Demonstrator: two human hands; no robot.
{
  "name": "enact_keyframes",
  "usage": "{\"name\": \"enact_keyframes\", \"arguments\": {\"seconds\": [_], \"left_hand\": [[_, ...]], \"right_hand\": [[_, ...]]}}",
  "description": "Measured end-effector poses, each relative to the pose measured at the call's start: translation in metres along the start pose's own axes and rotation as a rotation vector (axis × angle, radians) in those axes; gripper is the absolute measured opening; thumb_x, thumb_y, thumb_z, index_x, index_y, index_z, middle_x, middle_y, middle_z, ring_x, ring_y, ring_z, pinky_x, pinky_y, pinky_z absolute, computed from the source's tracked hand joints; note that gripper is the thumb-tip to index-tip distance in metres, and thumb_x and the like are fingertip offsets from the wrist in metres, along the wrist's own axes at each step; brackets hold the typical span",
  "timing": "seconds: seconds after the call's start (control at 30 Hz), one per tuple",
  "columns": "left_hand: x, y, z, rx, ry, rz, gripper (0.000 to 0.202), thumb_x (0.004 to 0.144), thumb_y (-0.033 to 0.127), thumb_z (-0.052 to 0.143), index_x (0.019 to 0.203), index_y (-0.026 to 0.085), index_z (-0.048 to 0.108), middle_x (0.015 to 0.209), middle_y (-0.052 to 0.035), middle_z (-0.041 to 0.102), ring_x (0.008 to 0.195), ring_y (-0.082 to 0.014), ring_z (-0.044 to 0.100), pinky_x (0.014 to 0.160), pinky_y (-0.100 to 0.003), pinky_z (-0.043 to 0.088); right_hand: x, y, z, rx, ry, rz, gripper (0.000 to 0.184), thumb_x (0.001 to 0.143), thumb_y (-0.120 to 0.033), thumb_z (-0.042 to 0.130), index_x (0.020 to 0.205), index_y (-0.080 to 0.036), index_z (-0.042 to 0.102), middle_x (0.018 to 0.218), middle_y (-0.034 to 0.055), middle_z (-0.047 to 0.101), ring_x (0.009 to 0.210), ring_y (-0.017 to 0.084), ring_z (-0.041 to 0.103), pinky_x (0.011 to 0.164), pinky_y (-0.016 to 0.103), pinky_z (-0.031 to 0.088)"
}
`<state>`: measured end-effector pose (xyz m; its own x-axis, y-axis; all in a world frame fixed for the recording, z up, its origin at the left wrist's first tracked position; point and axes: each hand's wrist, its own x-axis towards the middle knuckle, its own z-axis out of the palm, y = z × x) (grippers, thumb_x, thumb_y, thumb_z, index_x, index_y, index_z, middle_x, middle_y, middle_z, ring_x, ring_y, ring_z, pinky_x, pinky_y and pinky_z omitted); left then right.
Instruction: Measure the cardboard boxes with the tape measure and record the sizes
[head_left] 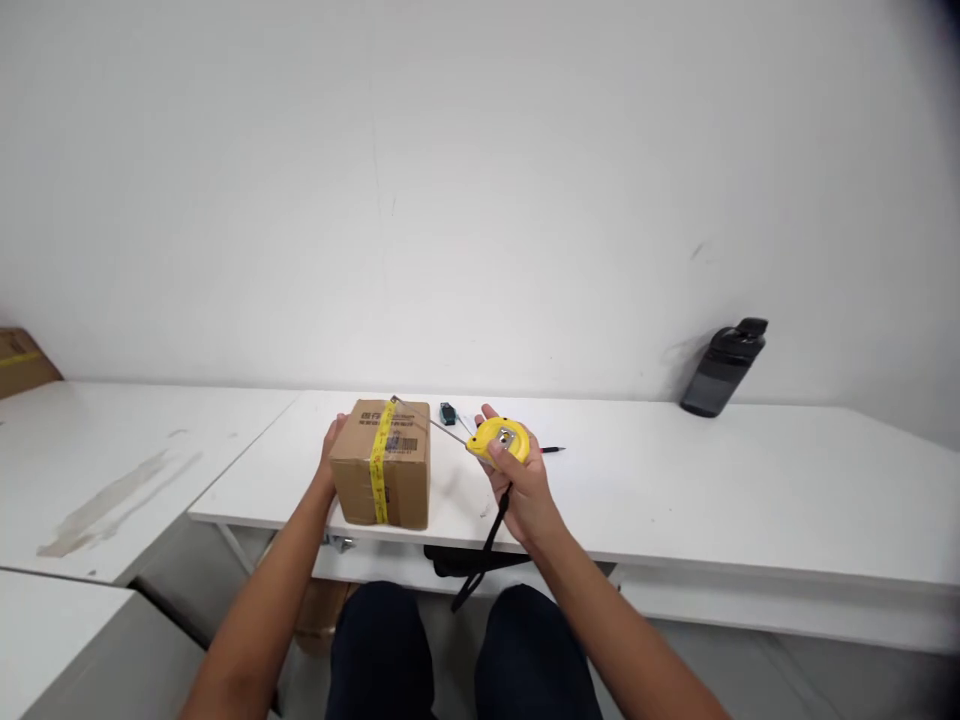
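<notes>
A small cardboard box (396, 468) with a yellow tape band over it stands near the front edge of a white table (675, 480). My left hand (331, 447) rests against the box's left side, fingers curled on its top edge. My right hand (520, 482) grips a yellow tape measure (499, 438) just right of the box. Its thin blade (435, 426) is drawn out to the box's top far corner. A black wrist strap (486, 548) hangs from the tape measure below the table edge.
A small dark object (448, 412) and a pen (551, 450) lie on the table behind my hands. A dark bottle (723, 368) leans against the wall at the right. Another white table (112, 460) stands at the left with a cardboard box (21, 360) at its far edge.
</notes>
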<state>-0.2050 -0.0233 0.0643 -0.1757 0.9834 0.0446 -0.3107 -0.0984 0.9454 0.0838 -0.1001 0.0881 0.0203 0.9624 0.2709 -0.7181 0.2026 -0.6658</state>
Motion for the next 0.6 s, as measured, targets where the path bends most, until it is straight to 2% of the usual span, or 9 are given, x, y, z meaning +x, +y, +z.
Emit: {"name": "enact_keyframes", "arguments": {"seconds": [0.07,0.13,0.2,0.33,0.4,0.47,0.53,0.6], "left_hand": [[0.003,-0.007,-0.002,-0.034,0.013,0.027,0.057,0.084,0.069,0.055,0.111,0.019,0.064,0.099,-0.0127,0.073,0.089,-0.0294,0.07,0.077,-0.041,0.056],[0.006,-0.001,0.003,-0.048,0.049,0.059,0.057,0.087,0.069,0.053,0.113,0.019,0.063,0.104,-0.0118,0.072,0.091,-0.0273,0.071,0.079,-0.04,0.056],[0.008,0.015,0.012,-0.04,0.036,0.026,0.061,0.089,0.07,0.047,0.113,0.017,0.061,0.111,-0.0129,0.07,0.093,-0.0266,0.071,0.08,-0.04,0.056],[0.004,0.054,0.03,0.075,-0.082,-0.055,0.068,0.088,0.075,0.04,0.115,0.016,0.061,0.13,-0.0159,0.063,0.102,-0.029,0.068,0.081,-0.042,0.056],[-0.001,0.069,0.034,0.227,-0.088,-0.091,0.07,0.087,0.077,0.04,0.116,0.017,0.062,0.135,-0.0156,0.06,0.109,-0.0304,0.065,0.083,-0.041,0.055],[-0.006,0.079,0.036,0.471,-0.048,-0.116,0.07,0.085,0.079,0.041,0.114,0.019,0.064,0.135,-0.0147,0.06,0.116,-0.0316,0.061,0.085,-0.04,0.054],[-0.008,0.085,0.036,0.747,-0.043,-0.104,0.069,0.084,0.08,0.041,0.11,0.021,0.065,0.13,-0.0133,0.064,0.117,-0.0321,0.059,0.085,-0.039,0.052],[-0.006,0.086,0.036,0.985,-0.106,-0.071,0.066,0.084,0.078,0.041,0.104,0.02,0.065,0.121,-0.0126,0.068,0.113,-0.0322,0.061,0.087,-0.039,0.05]], "right_hand": [[0.008,-0.007,0.001,-0.013,-0.047,0.025,0.049,0.069,-0.032,0.086,0.105,-0.027,0.053,0.142,0.0082,0.057,0.128,0.025,0.056,0.108,0.05,0.045],[0.018,-0.011,0.005,-0.057,-0.125,0.038,0.047,0.07,-0.035,0.085,0.107,-0.027,0.056,0.141,0.0068,0.058,0.125,0.025,0.058,0.105,0.048,0.048],[0.029,-0.011,0.012,-0.121,-0.177,0.017,0.048,0.072,-0.039,0.083,0.112,-0.028,0.058,0.136,0.0061,0.061,0.12,0.024,0.061,0.103,0.045,0.049],[0.041,0.0,0.024,-0.343,-0.273,-0.061,0.054,0.076,-0.044,0.079,0.122,-0.028,0.056,0.127,0.0059,0.065,0.115,0.021,0.061,0.103,0.04,0.048],[0.04,0.006,0.023,-0.531,-0.351,-0.085,0.054,0.077,-0.046,0.076,0.125,-0.027,0.057,0.128,0.0056,0.063,0.113,0.021,0.06,0.1,0.038,0.049],[0.036,0.01,0.018,-0.683,-0.39,-0.106,0.054,0.079,-0.047,0.073,0.127,-0.028,0.058,0.128,0.0049,0.061,0.111,0.022,0.059,0.097,0.036,0.049],[0.033,0.012,0.013,-0.746,-0.385,-0.119,0.053,0.081,-0.048,0.07,0.129,-0.028,0.056,0.127,0.0044,0.06,0.11,0.022,0.058,0.096,0.036,0.049],[0.031,0.014,0.009,-0.753,-0.381,-0.114,0.053,0.083,-0.048,0.068,0.131,-0.028,0.055,0.125,0.0042,0.06,0.108,0.022,0.058,0.095,0.036,0.049]]}}
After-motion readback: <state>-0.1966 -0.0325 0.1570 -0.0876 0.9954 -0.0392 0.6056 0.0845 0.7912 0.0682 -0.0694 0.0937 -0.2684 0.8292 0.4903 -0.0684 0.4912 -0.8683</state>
